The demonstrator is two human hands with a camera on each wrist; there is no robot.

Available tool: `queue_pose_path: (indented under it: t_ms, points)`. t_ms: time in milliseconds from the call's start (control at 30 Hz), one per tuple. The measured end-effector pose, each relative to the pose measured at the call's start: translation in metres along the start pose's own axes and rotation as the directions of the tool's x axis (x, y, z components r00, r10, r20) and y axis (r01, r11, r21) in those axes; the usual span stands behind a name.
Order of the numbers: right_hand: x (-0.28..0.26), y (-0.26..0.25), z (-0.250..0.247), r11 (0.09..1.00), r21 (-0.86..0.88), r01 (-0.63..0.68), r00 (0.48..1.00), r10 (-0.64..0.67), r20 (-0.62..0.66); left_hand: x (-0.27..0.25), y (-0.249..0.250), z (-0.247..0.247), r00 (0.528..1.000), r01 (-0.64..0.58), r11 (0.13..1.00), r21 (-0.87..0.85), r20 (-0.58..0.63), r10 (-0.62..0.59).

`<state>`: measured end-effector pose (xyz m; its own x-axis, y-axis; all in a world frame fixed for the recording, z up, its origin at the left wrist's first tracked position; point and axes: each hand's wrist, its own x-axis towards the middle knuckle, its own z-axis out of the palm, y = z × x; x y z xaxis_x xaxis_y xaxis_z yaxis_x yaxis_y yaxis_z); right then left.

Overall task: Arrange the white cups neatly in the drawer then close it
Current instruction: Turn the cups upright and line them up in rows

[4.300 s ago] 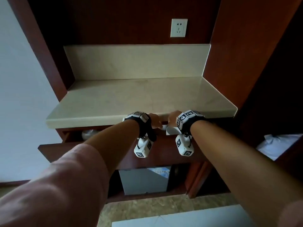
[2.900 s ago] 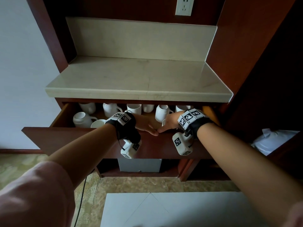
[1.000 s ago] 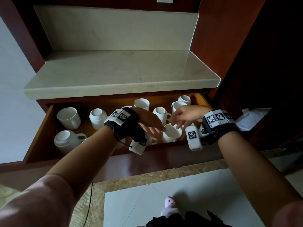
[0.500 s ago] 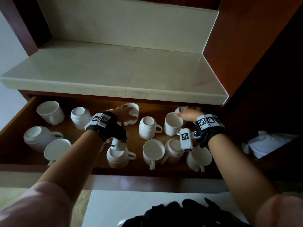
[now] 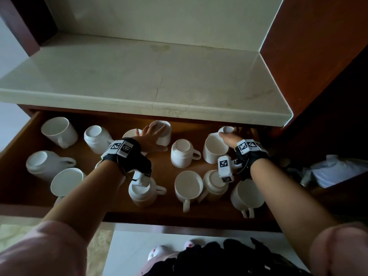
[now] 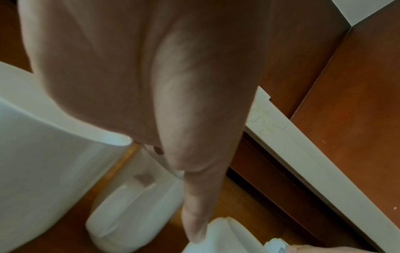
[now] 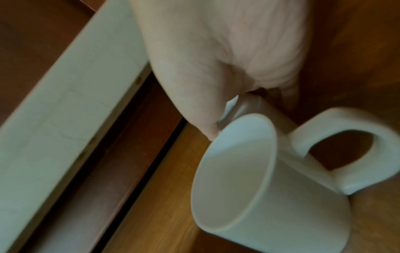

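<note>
1. Head view: a wooden drawer [image 5: 18,140] stands pulled out under a pale, smooth stone worktop [image 5: 139,76] with a rounded front edge. About 12 glossy white cups [image 5: 188,189] with loop handles are scattered on its floor, some upright, some upside down, some on their sides.
2. Head view: the left hand [image 5: 151,138] lies over a back cup [image 5: 164,130] near the middle of the drawer's rear, fingers spread fairly wide across its top and side. The thumb [image 5: 159,149] sticks out towards an upturned cup [image 5: 182,153] just beside it.
3. Head view: the right hand [image 5: 233,136] reaches into the back right corner, partly under the worktop's lip. Its fingers sit on a small cup [image 5: 226,128] there, and a tilted cup [image 5: 216,149] lies just in front of the wrist. How far this hand is closed cannot be told here.
4. Left wrist view: the palm [image 6: 140,68] fills the frame, blurred. The thumb [image 6: 194,214] runs straight down, its tip near a white rim at the bottom edge. A cup wall [image 6: 43,154] curves at the left, touching the palm; another cup [image 6: 129,214] lies on the wood below.
5. Right wrist view: the right hand [image 7: 227,59] has its fingers curled down onto a white cup mostly hidden beneath them; the grip is narrow. A wide-mouthed cup [image 7: 259,179] with a thick handle [image 7: 357,145] lies tilted just in front, touching the thumb's tip. The worktop's edge [image 7: 54,111] runs diagonally at the left.
</note>
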<state>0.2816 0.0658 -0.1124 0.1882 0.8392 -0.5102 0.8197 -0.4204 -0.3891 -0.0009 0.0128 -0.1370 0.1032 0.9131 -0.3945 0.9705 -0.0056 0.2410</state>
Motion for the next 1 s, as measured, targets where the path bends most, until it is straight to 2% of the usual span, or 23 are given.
queue_pose_path:
  t_ms: [67,167,300,467,600,633,767,900,1000]
  points:
    - [0.012,0.003,0.002,1.0,0.009,0.005,0.997,-0.004,-0.081,0.003,-0.003,0.003,1.0,-0.017,1.0,0.017,-0.013,0.017]
    - [0.05,0.015,0.007,0.997,0.049,-0.06,0.996,0.063,-0.064,0.006,-0.008,0.006,0.999,-0.032,0.999,0.01,-0.035,0.032]
    - [0.016,0.007,-0.002,0.995,0.051,-0.09,0.993,0.093,-0.07,0.008,-0.016,0.005,0.999,-0.046,0.998,-0.04,-0.023,0.045]
    - [-0.011,-0.005,-0.005,0.99,0.104,-0.093,0.995,0.097,-0.032,0.012,-0.027,0.0,1.0,0.019,0.999,-0.039,-0.019,-0.02]
    - [-0.009,-0.003,-0.006,0.996,0.088,-0.006,0.993,0.016,-0.12,0.011,-0.035,0.002,1.0,-0.006,1.0,-0.006,-0.01,0.006]
    - [0.0,0.002,-0.006,0.995,0.099,-0.026,0.99,0.039,-0.133,0.01,-0.035,0.001,1.0,-0.005,1.0,-0.011,-0.011,0.005]
    - [-0.009,0.0,-0.003,0.959,0.278,-0.045,0.992,0.076,-0.103,0.008,-0.031,-0.003,1.0,0.003,0.999,-0.042,-0.009,-0.004]
    - [-0.006,-0.001,0.0,0.86,0.507,-0.061,0.987,0.128,-0.097,0.006,-0.031,-0.007,1.0,0.011,0.998,-0.055,-0.008,-0.012]
    - [0.01,0.007,0.002,0.786,0.603,-0.132,0.988,0.155,0.015,0.005,-0.03,-0.009,1.0,0.022,0.998,-0.063,0.006,-0.022]
